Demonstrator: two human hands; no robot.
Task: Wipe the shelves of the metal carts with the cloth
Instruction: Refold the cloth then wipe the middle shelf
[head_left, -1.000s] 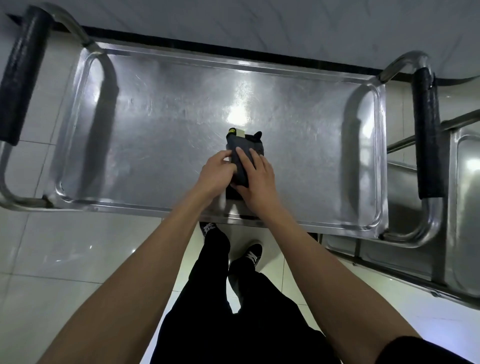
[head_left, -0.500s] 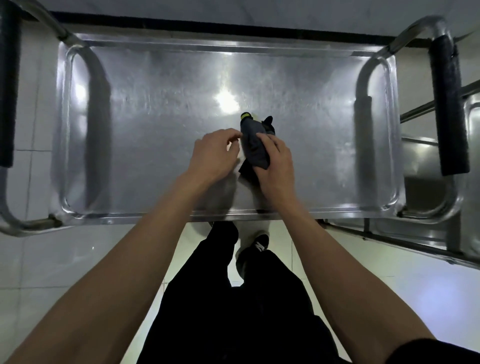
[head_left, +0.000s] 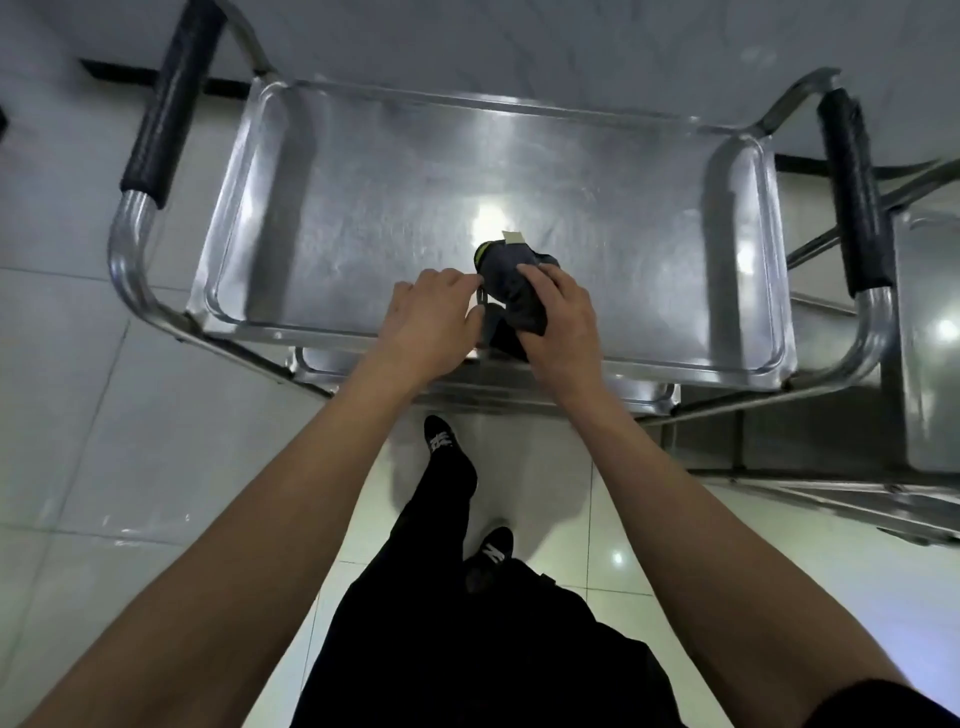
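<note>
A dark folded cloth (head_left: 511, 283) with a yellow-green edge and a white tag is lifted just above the top shelf (head_left: 363, 208) of a metal cart, near its front rim. My right hand (head_left: 563, 322) grips the cloth from the right, fingers curled over it. Beside it on the left, my left hand (head_left: 434, 325) has its fingertips curled at the cloth's left edge; whether they pinch it is unclear. The shiny shelf shows a bright light reflection behind the cloth.
The cart has black padded handles on the left (head_left: 166, 104) and right (head_left: 852, 192). A lower shelf edge (head_left: 644, 397) shows beneath the front rim. A second metal cart (head_left: 930, 338) stands at the right. My legs and shoes are on the tiled floor below.
The cloth has been raised and bunched in my right hand. My left hand has stayed at its left side. The view has pulled back, showing more of the cart and floor.
</note>
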